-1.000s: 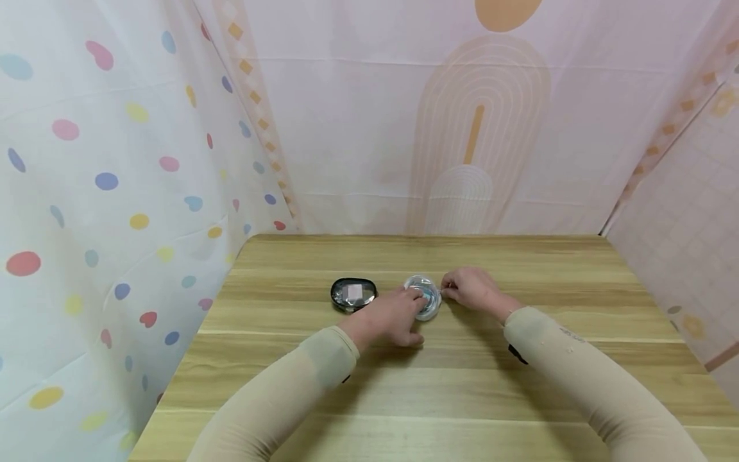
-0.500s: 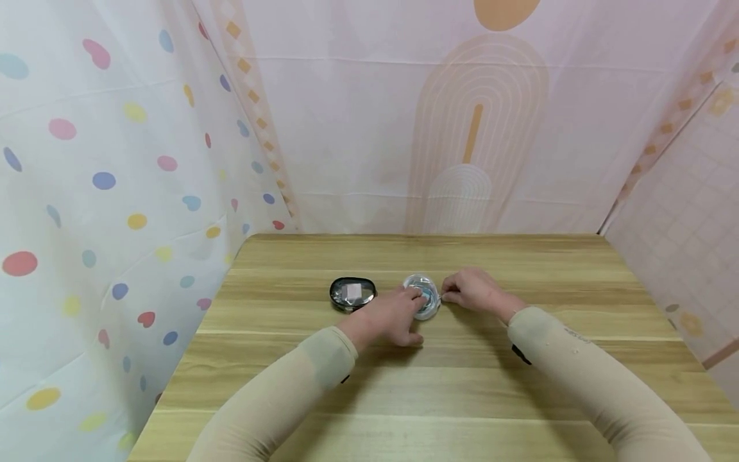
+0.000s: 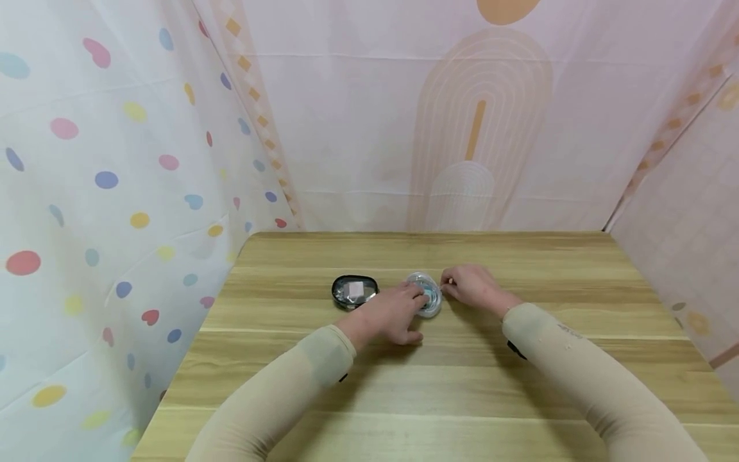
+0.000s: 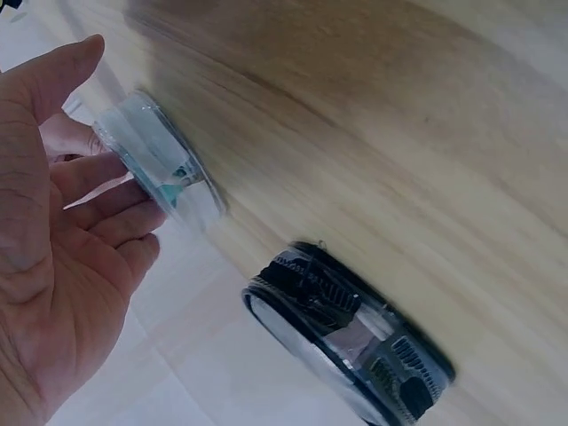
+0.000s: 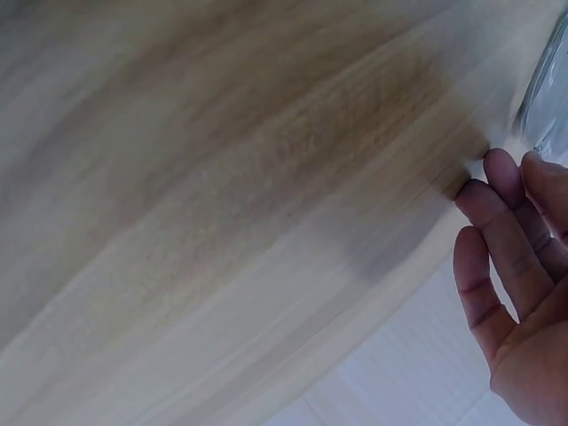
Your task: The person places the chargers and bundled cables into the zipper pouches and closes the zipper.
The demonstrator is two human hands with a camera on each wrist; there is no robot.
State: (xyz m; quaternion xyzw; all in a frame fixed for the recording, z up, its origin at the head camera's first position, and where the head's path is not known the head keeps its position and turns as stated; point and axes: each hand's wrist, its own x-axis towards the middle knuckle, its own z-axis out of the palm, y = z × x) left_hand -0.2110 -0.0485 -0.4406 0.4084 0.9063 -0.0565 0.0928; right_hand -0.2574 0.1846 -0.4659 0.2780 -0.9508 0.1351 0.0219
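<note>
A small round pouch of clear plastic [image 3: 432, 308] lies on the table with something pale and teal inside. My left hand [image 3: 398, 316] rests its fingers on the pouch's top, with the thumb held apart; in the left wrist view its fingers [image 4: 106, 213] lie against the flat face. At the pouch's right edge, my right hand [image 3: 475, 287] has thumb and index finger pinched together on what looks like the zipper pull, mostly hidden by the fingertips. The right wrist view shows the right hand's other fingers [image 5: 506, 240] loosely bent, beside the pouch's edge [image 5: 548, 106].
Left of the left hand stands a black-trimmed, clear oval zip pouch [image 3: 355, 292] with a pale label and dark contents, close to the left wrist. Wooden tabletop [image 3: 439, 398] surrounds both pouches. Patterned curtains [image 3: 358, 128] hang behind and at the sides.
The right hand shifts slightly toward the person, then slightly away again along the pouch's right edge. The left hand stays on the pouch. The head view tilts a little.
</note>
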